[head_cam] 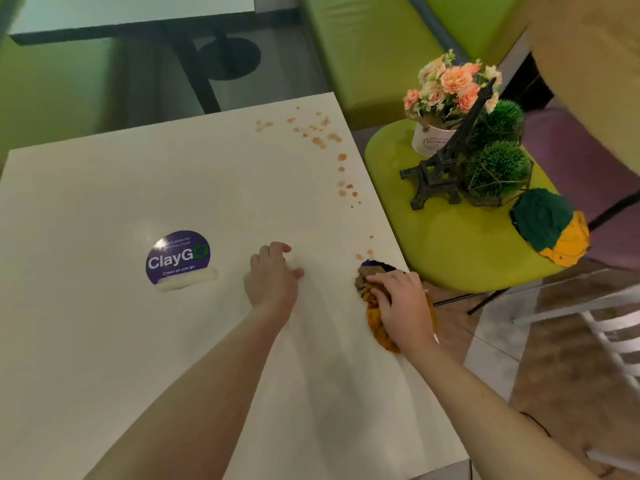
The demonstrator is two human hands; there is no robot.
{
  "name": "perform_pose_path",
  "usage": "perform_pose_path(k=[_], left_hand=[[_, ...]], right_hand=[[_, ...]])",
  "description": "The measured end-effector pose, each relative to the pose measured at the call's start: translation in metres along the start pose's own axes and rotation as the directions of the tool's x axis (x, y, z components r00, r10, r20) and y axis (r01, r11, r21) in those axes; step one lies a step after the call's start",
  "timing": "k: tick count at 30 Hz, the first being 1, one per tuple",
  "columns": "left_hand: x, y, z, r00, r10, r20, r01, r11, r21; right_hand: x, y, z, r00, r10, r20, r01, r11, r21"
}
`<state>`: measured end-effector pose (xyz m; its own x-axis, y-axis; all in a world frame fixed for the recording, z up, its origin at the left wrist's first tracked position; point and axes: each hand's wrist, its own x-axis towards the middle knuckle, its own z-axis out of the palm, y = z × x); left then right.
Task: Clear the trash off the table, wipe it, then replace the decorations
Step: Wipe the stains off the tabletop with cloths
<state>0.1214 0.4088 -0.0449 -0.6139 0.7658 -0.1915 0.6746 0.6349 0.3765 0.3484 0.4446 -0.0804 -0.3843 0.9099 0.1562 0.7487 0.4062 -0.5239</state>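
Observation:
My right hand (401, 303) presses a crumpled orange and brown cloth (375, 317) on the white table (173, 341) at its right edge. Flat on the table surface rests my left hand (273, 275), fingers spread, holding nothing. Orange-red drips (322, 142) run along the table's far right side, down to spots just beyond the cloth. On the lime green chair (450, 244) to the right stand the decorations: a white pot of pink flowers (446, 88), a dark Eiffel Tower model (446, 161) and two green ball plants (495, 168).
A purple round ClayGo sticker (178, 258) lies left of my left hand. A green and yellow cloth (550, 230) sits on the chair's near right edge. Another table (131, 15) and green benches (374, 57) stand beyond. A white chair (620, 341) is at right.

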Motion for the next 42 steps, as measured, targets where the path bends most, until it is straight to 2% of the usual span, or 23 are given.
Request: perform_pose_path(k=[2, 4, 8, 10, 11, 13, 15, 17, 20, 24, 26, 28, 30, 33, 35, 39, 41, 42], left_hand=[[0.004, 0.002, 0.000, 0.999, -0.037, -0.014, 0.038, 0.997, 0.065], [0.007, 0.005, 0.000, 0.996, -0.085, 0.004, 0.084, 0.991, 0.109], [0.009, 0.012, 0.000, 0.983, -0.164, 0.082, 0.154, 0.981, 0.114], [0.009, 0.011, 0.000, 0.975, -0.197, 0.099, 0.193, 0.980, 0.049], [0.009, 0.010, 0.000, 0.972, -0.211, 0.100, 0.212, 0.977, -0.001], [0.008, 0.009, 0.000, 0.969, -0.231, 0.090, 0.239, 0.967, -0.086], [0.006, 0.008, 0.002, 0.970, -0.234, 0.069, 0.241, 0.963, -0.118], [0.005, 0.008, 0.005, 0.971, -0.234, 0.053, 0.239, 0.962, -0.132], [0.004, 0.007, 0.006, 0.968, -0.247, 0.047, 0.251, 0.958, -0.139], [0.006, 0.005, 0.005, 0.964, -0.259, 0.064, 0.266, 0.953, -0.146], [0.006, 0.006, 0.004, 0.961, -0.267, 0.068, 0.275, 0.951, -0.142], [0.005, 0.008, 0.002, 0.960, -0.273, 0.068, 0.279, 0.951, -0.129], [0.004, 0.010, 0.003, 0.962, -0.265, 0.071, 0.272, 0.955, -0.121], [0.003, 0.008, 0.001, 0.967, -0.248, 0.051, 0.253, 0.961, -0.115], [0.003, 0.008, 0.000, 0.968, -0.245, 0.051, 0.249, 0.963, -0.099], [0.003, 0.008, 0.001, 0.970, -0.240, 0.049, 0.243, 0.967, -0.077], [0.003, 0.008, 0.000, 0.969, -0.242, 0.053, 0.246, 0.965, -0.090], [0.004, 0.008, 0.001, 0.969, -0.242, 0.054, 0.246, 0.964, -0.100]], right_hand=[[0.018, 0.007, -0.001, 0.999, 0.036, -0.010, -0.036, 0.999, -0.014], [0.024, 0.004, 0.003, 1.000, -0.019, 0.017, 0.020, 1.000, -0.017], [-0.008, -0.004, 0.012, 0.954, -0.291, 0.076, 0.282, 0.953, 0.109], [-0.005, 0.010, 0.008, 0.929, -0.363, 0.075, 0.352, 0.927, 0.133], [0.002, 0.019, 0.006, 0.931, -0.360, 0.053, 0.353, 0.929, 0.114], [0.024, 0.030, 0.000, 0.965, -0.264, 0.013, 0.262, 0.962, 0.071], [0.056, 0.032, -0.002, 0.989, -0.151, -0.002, 0.151, 0.987, 0.059], [0.087, 0.023, 0.005, 0.994, -0.105, 0.012, 0.104, 0.992, 0.068], [0.088, 0.001, 0.022, 0.989, -0.149, 0.014, 0.146, 0.979, 0.144], [0.027, -0.005, 0.027, 0.934, -0.352, 0.055, 0.336, 0.922, 0.195], [0.030, 0.008, 0.025, 0.903, -0.423, 0.074, 0.406, 0.897, 0.174], [0.051, 0.019, 0.025, 0.918, -0.388, 0.077, 0.377, 0.918, 0.124], [0.075, 0.023, 0.026, 0.962, -0.268, 0.049, 0.264, 0.962, 0.062], [0.080, 0.002, 0.034, 0.982, -0.186, 0.011, 0.186, 0.981, 0.048], [0.057, -0.016, 0.043, 0.968, -0.245, 0.060, 0.241, 0.969, 0.061], [0.029, -0.013, 0.044, 0.886, -0.438, 0.150, 0.418, 0.896, 0.148], [0.052, -0.002, 0.041, 0.883, -0.444, 0.151, 0.427, 0.894, 0.133], [0.066, 0.003, 0.040, 0.905, -0.402, 0.139, 0.390, 0.915, 0.105]])
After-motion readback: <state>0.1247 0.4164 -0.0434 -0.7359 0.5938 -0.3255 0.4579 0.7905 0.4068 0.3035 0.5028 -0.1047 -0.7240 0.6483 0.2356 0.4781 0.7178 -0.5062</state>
